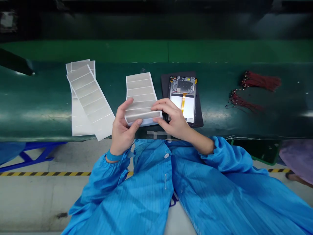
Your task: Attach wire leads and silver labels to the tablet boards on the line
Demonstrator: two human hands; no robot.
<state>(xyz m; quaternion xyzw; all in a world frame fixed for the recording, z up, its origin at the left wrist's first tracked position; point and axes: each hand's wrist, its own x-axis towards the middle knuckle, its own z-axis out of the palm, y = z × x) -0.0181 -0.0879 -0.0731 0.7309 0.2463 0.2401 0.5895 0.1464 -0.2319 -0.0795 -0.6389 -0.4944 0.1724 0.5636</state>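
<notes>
A backing sheet of silvery-grey rectangular stickers (140, 87) lies in front of me, its near end bent up and curled. My left hand (124, 127) grips the left edge of that end, thumb below and fingers on top. From the other side, my right hand (174, 118) pinches the right end of the lowest sticker between thumb and fingers. Whether that sticker has come away from the backing cannot be made out. Just beyond my right hand lies an opened tablet (184, 88), its circuit board, white battery cells and orange ribbon cable exposed.
More sticker sheets (89, 98) overlap on the left of the green bench mat (212, 91). Beneath the tablet is a dark flat panel (199, 117). Bundles of red wires (262, 81) lie on the right. Another person's purple garment (297, 160) shows at the right edge.
</notes>
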